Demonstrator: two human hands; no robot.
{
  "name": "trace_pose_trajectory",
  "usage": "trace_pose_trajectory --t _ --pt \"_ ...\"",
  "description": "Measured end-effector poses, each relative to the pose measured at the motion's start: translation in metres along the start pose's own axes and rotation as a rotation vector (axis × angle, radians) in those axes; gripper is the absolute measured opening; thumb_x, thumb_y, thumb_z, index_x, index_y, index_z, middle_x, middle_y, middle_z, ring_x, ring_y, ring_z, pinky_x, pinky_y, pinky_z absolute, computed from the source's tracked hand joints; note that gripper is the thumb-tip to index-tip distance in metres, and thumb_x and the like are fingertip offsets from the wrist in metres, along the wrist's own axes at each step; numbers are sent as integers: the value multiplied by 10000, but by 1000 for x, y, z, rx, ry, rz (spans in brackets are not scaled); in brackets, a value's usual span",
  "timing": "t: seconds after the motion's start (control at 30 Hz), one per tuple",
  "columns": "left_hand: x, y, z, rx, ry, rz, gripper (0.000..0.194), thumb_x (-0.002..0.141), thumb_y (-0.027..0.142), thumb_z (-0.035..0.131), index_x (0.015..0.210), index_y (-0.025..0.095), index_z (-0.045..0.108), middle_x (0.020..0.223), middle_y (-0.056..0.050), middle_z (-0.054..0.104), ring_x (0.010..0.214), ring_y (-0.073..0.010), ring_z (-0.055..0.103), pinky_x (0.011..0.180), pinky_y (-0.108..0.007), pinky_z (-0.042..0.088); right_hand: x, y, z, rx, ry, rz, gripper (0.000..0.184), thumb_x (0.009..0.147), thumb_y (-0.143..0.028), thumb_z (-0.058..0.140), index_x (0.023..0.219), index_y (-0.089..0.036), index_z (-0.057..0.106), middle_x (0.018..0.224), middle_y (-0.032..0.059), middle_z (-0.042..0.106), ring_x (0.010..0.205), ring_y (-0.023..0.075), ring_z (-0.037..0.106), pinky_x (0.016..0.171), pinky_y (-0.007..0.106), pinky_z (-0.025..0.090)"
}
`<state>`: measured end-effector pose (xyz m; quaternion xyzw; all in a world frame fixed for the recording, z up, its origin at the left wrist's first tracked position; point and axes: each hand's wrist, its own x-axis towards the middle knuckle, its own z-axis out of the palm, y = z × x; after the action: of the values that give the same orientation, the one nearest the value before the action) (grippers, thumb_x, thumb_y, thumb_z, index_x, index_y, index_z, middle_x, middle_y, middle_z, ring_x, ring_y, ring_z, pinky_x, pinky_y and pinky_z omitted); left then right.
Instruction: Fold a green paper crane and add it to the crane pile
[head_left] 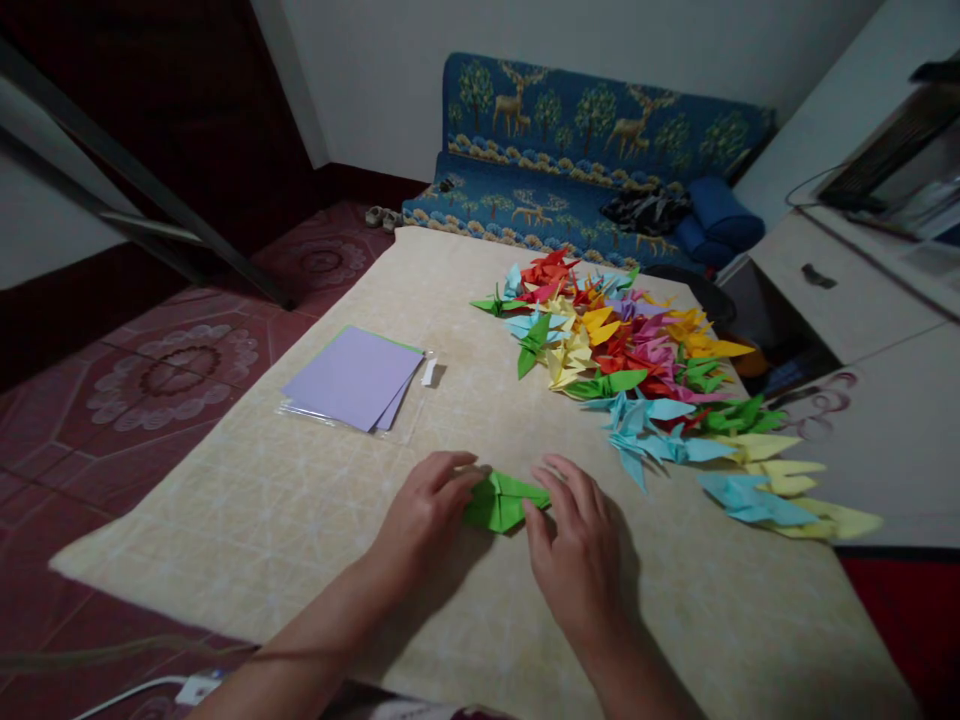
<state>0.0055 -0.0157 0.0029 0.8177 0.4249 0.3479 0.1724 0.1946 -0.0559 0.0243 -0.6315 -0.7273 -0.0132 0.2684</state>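
From my remote seat I see the green paper [501,503] at six o'clock, over the table [300,540]. The left hand [433,505] grips its nine o'clock end, the right hand [576,530] its three o'clock tip, seemingly to steady it. From there, purple sheets [356,380] sit at ten, probably for easy reach; paper birds [624,350] crowd one, apart from both hands.

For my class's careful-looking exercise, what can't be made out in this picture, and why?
All in the head view:
Green paper: its left end, hidden by the left hand.
Lower sheets: mostly covered by the top purple sheet.
Paper birds: exact number, because they overlap.
Dark cloth on the sofa: pattern too blurred to read.
White cable: one end, cut off by the bottom edge.
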Motion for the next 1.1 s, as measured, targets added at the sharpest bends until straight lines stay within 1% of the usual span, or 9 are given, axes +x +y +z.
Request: trace_pose_trajectory --t 0.13,0.27,0.37,0.47,0.57,0.7,0.87,1.0,1.1 --pt "-14 16 3 -6 -170 121 465 929 178 509 1393 167 473 1359 -153 572 1281 -239 512 1038 -420 470 -15 -21 5 -22 -209 -246 557 962 -280 426 1478 -98 316 1540 137 367 1440 276 279 1154 509 253" --pt "-27 20 4 108 -361 133 693 935 277 505 1537 162 181 1561 -143 328 1448 -250 283 1153 -444 334 -29 -22 15 -48 -358 -261 874 922 -551 455 1529 -16 122 1592 193 193 1479 313 154 1156 504 280" --pt "-37 16 -2 270 -413 161 781 922 380 514 1543 108 126 1585 -161 248 1472 -284 204 1180 -463 254 -36 -9 17 -88 -392 -266 941 890 -638 449 1536 -35 124 1597 187 164 1481 323 141 1158 506 279" --pt "-44 12 -11 414 -397 120 759 937 464 468 1538 115 163 1584 -154 247 1463 -290 232 1176 -479 235 -38 10 11 -152 -382 -215 905 893 -628 459 1536 -65 162 1596 175 176 1478 326 155 1139 524 298" --pt "-49 8 -18 471 -376 104 747 937 490 465 1529 118 205 1575 -143 279 1441 -294 292 1157 -492 277 -37 28 4 -179 -364 -178 768 938 -496 472 1533 -97 195 1590 152 223 1473 306 195 1131 527 300" --pt "-54 1 -19 393 -278 84 629 935 369 520 1480 119 332 1521 -156 398 1396 -301 381 1114 -505 366 -33 41 1 -128 -291 -186 562 961 -353 478 1463 -138 348 1543 134 358 1439 290 293 1145 577 243" --pt "-52 8 -18 140 13 66 350 913 128 543 1250 218 572 1265 -101 635 1140 -213 603 916 -379 543 -25 34 -1 71 -205 -202 489 904 -203 569 1376 -133 458 1525 152 371 1410 285 327 1123 492 343" --pt "-36 24 -14 109 27 140 268 890 89 579 1127 200 641 1114 -80 688 1008 -203 594 858 -370 523 -18 27 0 227 -253 -256 347 893 -138 580 1232 -210 586 1305 95 582 1222 248 506 1024 436 439" --pt "-25 29 -9 168 6 126 213 876 129 621 1069 203 675 1039 -54 714 972 -225 566 838 -389 472 -13 26 3 263 -275 -246 257 892 -134 590 1126 -228 642 1144 72 640 1069 235 563 927 422 468"
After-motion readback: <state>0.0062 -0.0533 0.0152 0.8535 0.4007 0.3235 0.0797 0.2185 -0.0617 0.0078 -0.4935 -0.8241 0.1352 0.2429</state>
